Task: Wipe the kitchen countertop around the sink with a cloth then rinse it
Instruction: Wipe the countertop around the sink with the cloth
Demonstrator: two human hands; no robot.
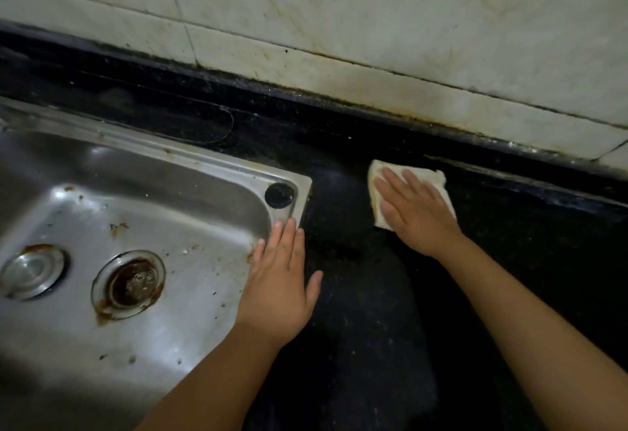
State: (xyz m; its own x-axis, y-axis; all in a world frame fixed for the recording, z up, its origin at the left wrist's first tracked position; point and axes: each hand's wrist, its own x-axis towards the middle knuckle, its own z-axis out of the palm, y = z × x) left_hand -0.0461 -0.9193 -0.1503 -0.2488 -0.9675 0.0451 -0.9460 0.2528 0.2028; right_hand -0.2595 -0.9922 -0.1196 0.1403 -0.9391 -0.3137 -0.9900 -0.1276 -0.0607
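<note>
**Cloth pressed flat on the dark countertop, right of the sink**

Right hand (416,213) lying palm-down on a folded white cloth (426,177), fingers stretched out and spread, not curled around it. Cloth resting on the black countertop (356,294), to the right of the sink and near the stained tiled wall (373,22). Left hand (277,289) flat and released, holding nothing, fingertips on the right rim of the stainless steel sink (187,165). In the basin, 2 round fittings: a rusty drain (131,282) and a plug (32,270) beside it. Black round cap (279,195) in the sink's corner.
</note>
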